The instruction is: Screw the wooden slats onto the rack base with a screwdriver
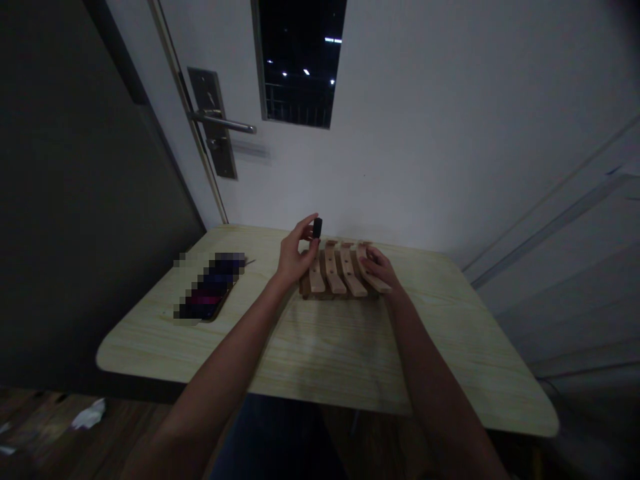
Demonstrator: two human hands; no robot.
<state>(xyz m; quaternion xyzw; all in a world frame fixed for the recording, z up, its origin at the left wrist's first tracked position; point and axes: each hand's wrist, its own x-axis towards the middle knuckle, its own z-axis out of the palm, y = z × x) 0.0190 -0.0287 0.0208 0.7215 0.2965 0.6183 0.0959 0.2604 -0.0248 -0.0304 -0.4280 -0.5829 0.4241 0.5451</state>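
A wooden slatted rack (333, 270) with several curved pale slats, each with small dark holes, rests on the table in front of me. My left hand (297, 253) pinches a small black block-shaped piece (317, 228) between thumb and fingertips, upright over the rack's far left corner. What exactly this piece is, I cannot make out. My right hand (383, 270) grips the rack's right end, its fingers around the rightmost slat. The palm hides part of that end.
The pale wood-grain table (330, 353) has rounded front corners. A phone (213, 287), partly blurred out, lies at the left, with a thin object (251, 261) by its far end. Behind the table stands a white door with a metal handle (225, 123).
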